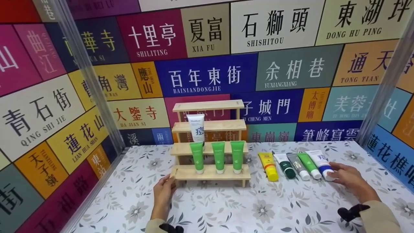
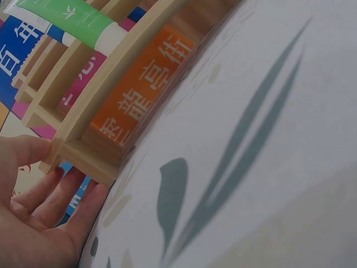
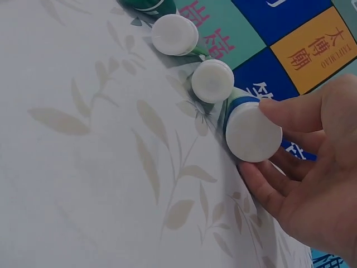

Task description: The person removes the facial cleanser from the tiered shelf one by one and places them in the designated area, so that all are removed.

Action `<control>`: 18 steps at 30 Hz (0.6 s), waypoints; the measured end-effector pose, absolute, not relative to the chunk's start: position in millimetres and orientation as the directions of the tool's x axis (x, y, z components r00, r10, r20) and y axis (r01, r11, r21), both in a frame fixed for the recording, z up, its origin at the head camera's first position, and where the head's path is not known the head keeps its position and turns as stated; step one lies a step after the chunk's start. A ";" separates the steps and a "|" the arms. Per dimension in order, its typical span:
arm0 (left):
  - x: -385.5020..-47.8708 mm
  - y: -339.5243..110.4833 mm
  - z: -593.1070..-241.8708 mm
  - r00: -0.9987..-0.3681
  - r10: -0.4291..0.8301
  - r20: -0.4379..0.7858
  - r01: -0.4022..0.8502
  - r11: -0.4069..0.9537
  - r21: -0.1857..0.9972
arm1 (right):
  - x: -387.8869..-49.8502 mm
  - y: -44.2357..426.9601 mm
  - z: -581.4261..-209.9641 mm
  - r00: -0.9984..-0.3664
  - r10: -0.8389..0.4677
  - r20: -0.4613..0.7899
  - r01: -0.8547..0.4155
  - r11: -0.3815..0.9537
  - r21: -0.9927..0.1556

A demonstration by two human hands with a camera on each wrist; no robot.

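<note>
On the floral-clothed table, stepped wooden rack at centre, row of tubes to its right. Left hand grips the rack's lower left corner; head view hides most of that contact, left wrist view shows thumb at the board end, other fingers below it by the leg, tips partly out of sight. Right hand grasps the cap end of the white tube with blue band, last in the row, lying on the table; right wrist view gives thumb and fingers round the white cap, which head view partly covers. Same wrist view has round cap ends but not the printed fronts; those show from the head. Green tube, grey tube, white and dark green tube, yellow tube follow leftward; right wrist view crops the dark green one, yellow out of frame. Three green tubes stand caps down on the bottom step; leftmost blocks the cap of the white tube one step up. Small label print unreadable. Left sleeve cut by the bottom edge.
</note>
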State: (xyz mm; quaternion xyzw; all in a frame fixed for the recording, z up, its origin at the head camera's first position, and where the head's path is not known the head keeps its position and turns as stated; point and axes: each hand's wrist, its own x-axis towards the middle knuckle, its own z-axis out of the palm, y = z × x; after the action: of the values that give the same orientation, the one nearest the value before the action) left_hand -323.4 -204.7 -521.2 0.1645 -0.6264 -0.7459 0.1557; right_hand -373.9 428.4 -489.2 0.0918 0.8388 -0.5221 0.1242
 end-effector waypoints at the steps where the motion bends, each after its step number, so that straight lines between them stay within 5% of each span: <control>1: -323.0 -204.9 -521.2 -0.898 -0.437 -0.051 0.027 -0.170 0.985 | -373.4 427.4 -489.9 -0.956 0.026 -0.291 0.273 0.441 -0.855; 13: -322.1 -204.4 -519.8 -0.895 -0.444 -0.034 0.042 -0.159 0.986 | -372.2 402.0 -470.4 -0.973 0.190 -0.132 0.214 0.526 -0.823; 18: -323.4 -204.3 -519.4 -0.888 -0.459 -0.040 0.039 -0.160 0.986 | -374.9 374.8 -450.9 -0.987 0.157 0.026 0.064 0.541 -0.838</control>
State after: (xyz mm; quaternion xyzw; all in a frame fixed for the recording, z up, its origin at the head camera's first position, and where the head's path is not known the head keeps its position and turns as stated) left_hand -323.4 -204.3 -519.4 0.1678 -0.6262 -0.7427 0.1675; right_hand -374.9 374.8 -450.9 0.0630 0.8765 -0.4748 -0.0488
